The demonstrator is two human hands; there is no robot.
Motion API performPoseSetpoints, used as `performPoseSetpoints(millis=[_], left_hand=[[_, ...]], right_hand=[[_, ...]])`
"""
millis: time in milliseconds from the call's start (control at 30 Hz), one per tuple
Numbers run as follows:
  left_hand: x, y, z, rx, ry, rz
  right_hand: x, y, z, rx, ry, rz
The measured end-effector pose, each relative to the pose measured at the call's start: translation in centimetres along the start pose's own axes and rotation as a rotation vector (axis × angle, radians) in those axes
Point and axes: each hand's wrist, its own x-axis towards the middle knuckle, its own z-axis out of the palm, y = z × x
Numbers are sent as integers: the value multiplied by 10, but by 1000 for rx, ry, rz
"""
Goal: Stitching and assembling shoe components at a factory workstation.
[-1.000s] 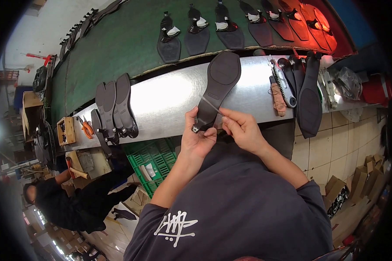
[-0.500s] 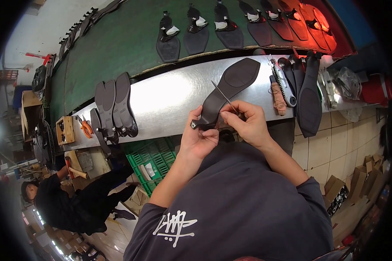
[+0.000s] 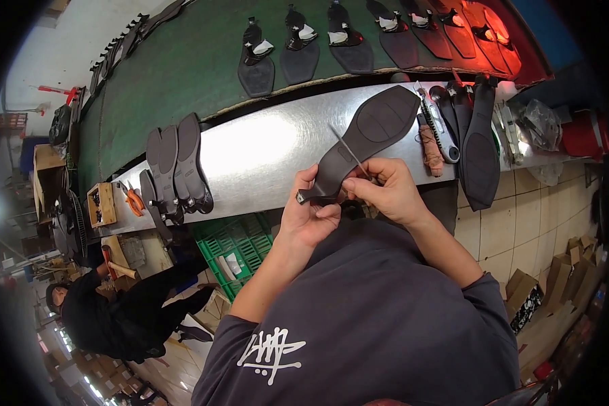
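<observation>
My left hand is closed around the heel end of a dark shoe sole, whose broad toe part reaches up and right above the metal bench. The sole's underside, with its oval tread patch, faces up. In my right hand a thin, pointed metal tool is pinched between thumb and fingers. Its tip points up and left, and the shaft crosses the sole's narrow waist. Whether it touches the sole I cannot tell. My right fingertips are beside the sole's edge, near the heel.
On the metal bench several dark soles, orange-handled pliers and a wooden box lie left; a utility knife and more soles lie right. Sandals line the green table. A green crate stands below; a person is left.
The sole has swung slightly, its toe end moving up and to the right. Both hands keep their hold in nearly the same places.
</observation>
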Motion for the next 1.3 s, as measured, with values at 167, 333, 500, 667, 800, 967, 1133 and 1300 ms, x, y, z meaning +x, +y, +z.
performPoseSetpoints(millis=[167, 333, 500, 667, 800, 967, 1133, 1300], left_hand=[[0, -3, -1, 183, -28, 52], [2, -8, -1, 283, 131, 320], [10, -14, -2, 374, 70, 501], [17, -14, -10, 444, 2, 616], [18, -17, -1, 372, -18, 574], [4, -5, 13, 265, 20, 385], [2, 11, 7, 291, 37, 615], [2, 8, 10, 492, 51, 815]], right_hand=[[-5, -5, -6, 72, -82, 263], [-6, 7, 0, 115, 16, 245], [-6, 13, 11, 248, 176, 225], [1, 18, 23, 80, 305, 57], [2, 20, 24, -55, 313, -80], [3, 13, 21, -81, 182, -127], [-9, 10, 5, -534, 166, -371], [-22, 1, 6, -60, -209, 214]])
